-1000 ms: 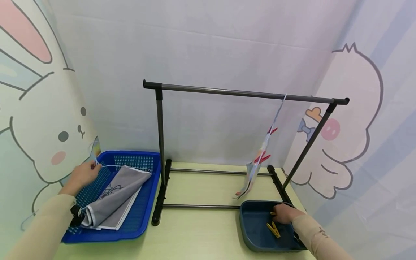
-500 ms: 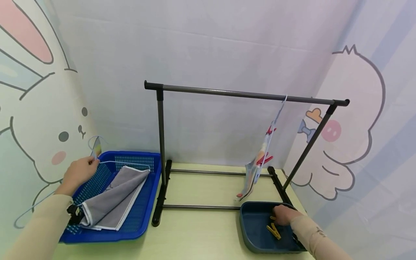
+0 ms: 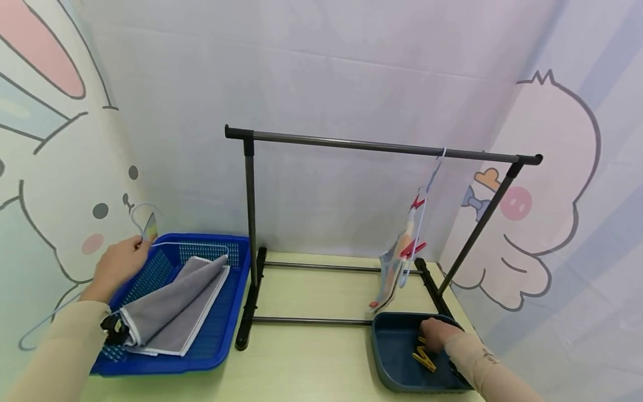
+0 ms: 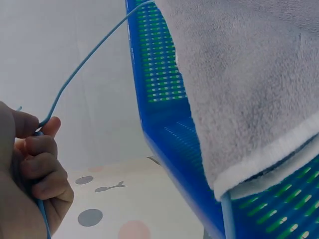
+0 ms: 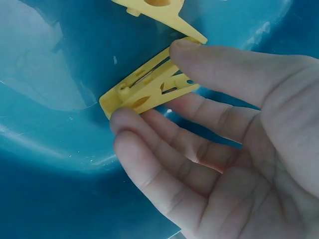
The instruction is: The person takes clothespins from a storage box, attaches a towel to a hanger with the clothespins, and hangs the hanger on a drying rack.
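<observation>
Your left hand (image 3: 118, 265) has its grip curled round the neck of a blue wire hanger (image 4: 92, 52), at the rear left of the blue basket (image 3: 233, 301). A folded grey cloth (image 3: 176, 312) with white edging lies over the basket, and the hanger's wire meets it (your wrist view shows the wire coming out by one white-edged corner). Your right hand (image 3: 437, 333) is down in the dark blue tub (image 3: 392, 357), its grip narrow, pinching a yellow clothespin (image 5: 149, 92) between thumb and fingers. A second yellow clothespin (image 5: 164, 12) lies just beside it in the tub. Between basket and tub, the dark rack (image 3: 346, 144) stands on the pale worktop (image 3: 301, 363); near its right end another hanger (image 3: 433, 176) carries a multicoloured cloth (image 3: 389, 273) with red clips (image 3: 413, 249) (seen nearly edge-on from your head).
</observation>
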Tool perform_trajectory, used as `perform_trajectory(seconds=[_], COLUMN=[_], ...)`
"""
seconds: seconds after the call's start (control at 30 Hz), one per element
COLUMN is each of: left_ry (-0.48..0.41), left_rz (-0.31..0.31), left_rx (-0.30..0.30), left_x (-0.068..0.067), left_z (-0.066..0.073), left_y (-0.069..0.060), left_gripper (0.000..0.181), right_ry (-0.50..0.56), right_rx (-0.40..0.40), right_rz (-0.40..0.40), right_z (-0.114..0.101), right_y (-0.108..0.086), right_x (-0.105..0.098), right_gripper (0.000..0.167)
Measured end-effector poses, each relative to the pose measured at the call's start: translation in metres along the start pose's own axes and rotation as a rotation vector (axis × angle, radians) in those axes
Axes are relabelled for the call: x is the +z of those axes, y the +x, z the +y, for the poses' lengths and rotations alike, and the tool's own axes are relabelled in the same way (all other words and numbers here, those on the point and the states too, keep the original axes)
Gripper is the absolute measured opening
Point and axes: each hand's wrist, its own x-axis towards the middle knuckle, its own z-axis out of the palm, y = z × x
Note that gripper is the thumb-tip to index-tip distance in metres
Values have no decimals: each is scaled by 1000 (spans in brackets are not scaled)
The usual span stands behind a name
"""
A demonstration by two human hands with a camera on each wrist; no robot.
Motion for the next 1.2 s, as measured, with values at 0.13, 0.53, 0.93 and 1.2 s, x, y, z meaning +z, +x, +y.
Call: perform_trajectory(seconds=[0.13,0.53,0.93,1.2], left_ry=[8,-6,16,-17], left_rz=[29,96,110,107], left_rx=[6,50,42,74], left_x=[-4,-19,-35,-49], left_z=[4,19,36,40], left_y=[1,2,-1,-8], left_gripper=[46,45,47,48], right_ry=[3,-5,-11,19], right_rx=[0,-8,-18,11], right_rz=[2,7,15,-8], right_z=[0,1,2,2], right_y=[-1,1,4,4], right_x=[-1,1,3,-1], right_gripper=[24,27,24,17])
